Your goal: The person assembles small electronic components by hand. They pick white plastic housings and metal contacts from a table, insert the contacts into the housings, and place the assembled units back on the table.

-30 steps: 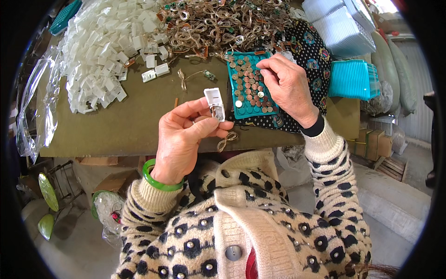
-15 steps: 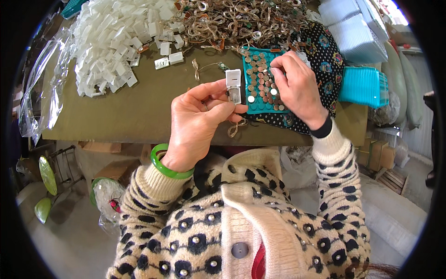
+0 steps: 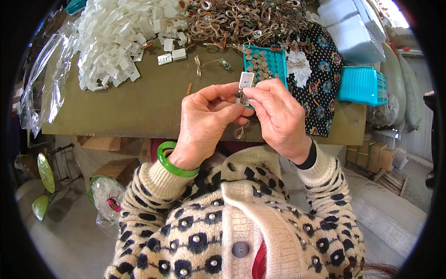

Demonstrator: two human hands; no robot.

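Note:
My left hand (image 3: 202,116) pinches a small white hinged plastic case (image 3: 246,80), its lid standing up and metal contacts visible inside. A thin clear wire hangs below those fingers. Over the lower half of the case my right hand (image 3: 283,118) closes, thumb and fingertips pressed together at its edge; whatever lies between them is hidden. Just beyond both hands a teal tray (image 3: 278,59) holds several round coin-shaped metal pieces (image 3: 261,65), partly covered by my right hand.
Heaps of white plastic cases (image 3: 109,44) and coiled clear wires (image 3: 246,21) fill the table's far side. A white case (image 3: 165,59) and a wired board (image 3: 225,64) lie nearer. Teal trays (image 3: 362,86) are stacked at right, beside a patterned black cloth (image 3: 320,109).
My right hand has moved from over the tray, left and nearer, to the case in my left hand. The left hand and case have shifted slightly right.

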